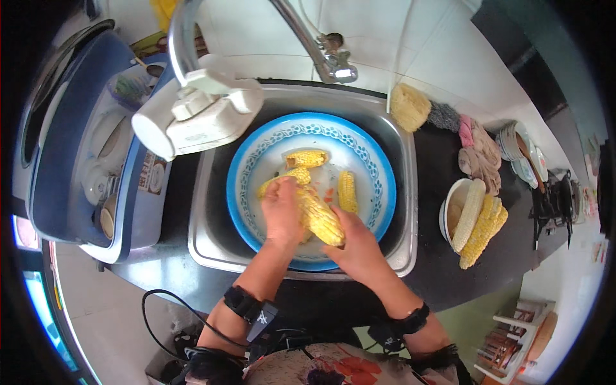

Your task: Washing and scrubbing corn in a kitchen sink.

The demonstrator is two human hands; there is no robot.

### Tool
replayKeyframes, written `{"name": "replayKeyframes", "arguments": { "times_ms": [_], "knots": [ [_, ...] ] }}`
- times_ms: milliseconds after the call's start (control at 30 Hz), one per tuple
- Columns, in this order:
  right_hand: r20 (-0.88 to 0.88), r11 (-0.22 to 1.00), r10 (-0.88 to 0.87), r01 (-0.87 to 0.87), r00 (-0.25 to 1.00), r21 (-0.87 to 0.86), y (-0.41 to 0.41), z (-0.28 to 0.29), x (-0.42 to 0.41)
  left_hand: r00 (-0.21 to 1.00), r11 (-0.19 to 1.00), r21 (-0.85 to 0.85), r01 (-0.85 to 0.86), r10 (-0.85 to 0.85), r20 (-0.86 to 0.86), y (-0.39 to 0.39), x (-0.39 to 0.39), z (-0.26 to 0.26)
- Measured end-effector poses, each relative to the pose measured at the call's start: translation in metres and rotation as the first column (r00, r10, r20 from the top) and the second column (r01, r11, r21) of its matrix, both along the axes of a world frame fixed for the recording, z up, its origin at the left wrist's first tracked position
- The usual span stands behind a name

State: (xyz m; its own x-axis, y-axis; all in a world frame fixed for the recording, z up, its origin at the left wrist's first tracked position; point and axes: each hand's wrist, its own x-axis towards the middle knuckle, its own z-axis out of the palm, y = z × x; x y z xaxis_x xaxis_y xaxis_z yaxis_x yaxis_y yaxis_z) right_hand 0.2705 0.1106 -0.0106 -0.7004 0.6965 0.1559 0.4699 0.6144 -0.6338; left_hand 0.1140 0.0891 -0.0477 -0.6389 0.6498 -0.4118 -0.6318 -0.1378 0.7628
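Both hands grip one yellow corn cob [318, 219] above a white enamel basin [260, 168] with a blue rim. My left hand [281, 211] closes on its upper left end, fingers curled over it. On the lower right end rests the grip of my right hand [356, 243], thumb along one side. Inside the basin, a short corn piece [307, 159] lies at the back and another corn piece [347, 191] stands to the right. A further cob [297, 175] is partly hidden by my left hand. Small reddish bits show on the basin floor.
The basin sits in a steel sink [406, 231]. A faucet with a white filter [207, 120] overhangs its back left. At left stands a blue dish bin [139, 192] of dishes. A bowl [446, 216] with corn cobs [481, 231] is at right, near cloths [479, 154] and a sponge [410, 107].
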Motion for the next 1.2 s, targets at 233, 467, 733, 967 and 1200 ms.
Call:
{"name": "replayKeyframes", "arguments": {
  "times_ms": [233,467,733,967,1200],
  "knots": [
    [0.05,0.939,-0.173,0.18,0.984,-0.293,0.021,0.048,0.048,0.992,0.98,-0.162,-0.113,0.104,-0.065,-0.017,-0.055,-0.055],
    [0.106,0.538,-0.843,0.814,0.528,0.22,0.047,0.106,0.177,0.731,0.879,-0.475,-0.053,-0.29,-0.618,-0.014,-0.058,-0.06],
    [-0.015,0.523,-0.852,0.851,0.524,0.043,0.036,0.078,0.21,0.185,0.833,-0.377,-0.404,-0.33,-0.926,-0.011,-0.025,-0.021],
    [-0.458,0.564,-0.789,0.186,0.409,-0.805,0.029,0.087,0.163,0.792,0.887,-0.016,0.461,-0.42,-0.443,-0.011,0.035,0.018],
    [-0.471,-0.172,-0.607,-0.685,0.64,-0.708,0.017,0.023,0.079,0.854,0.866,0.362,0.344,-0.449,0.263,0.026,0.058,0.054]
  ]
}}
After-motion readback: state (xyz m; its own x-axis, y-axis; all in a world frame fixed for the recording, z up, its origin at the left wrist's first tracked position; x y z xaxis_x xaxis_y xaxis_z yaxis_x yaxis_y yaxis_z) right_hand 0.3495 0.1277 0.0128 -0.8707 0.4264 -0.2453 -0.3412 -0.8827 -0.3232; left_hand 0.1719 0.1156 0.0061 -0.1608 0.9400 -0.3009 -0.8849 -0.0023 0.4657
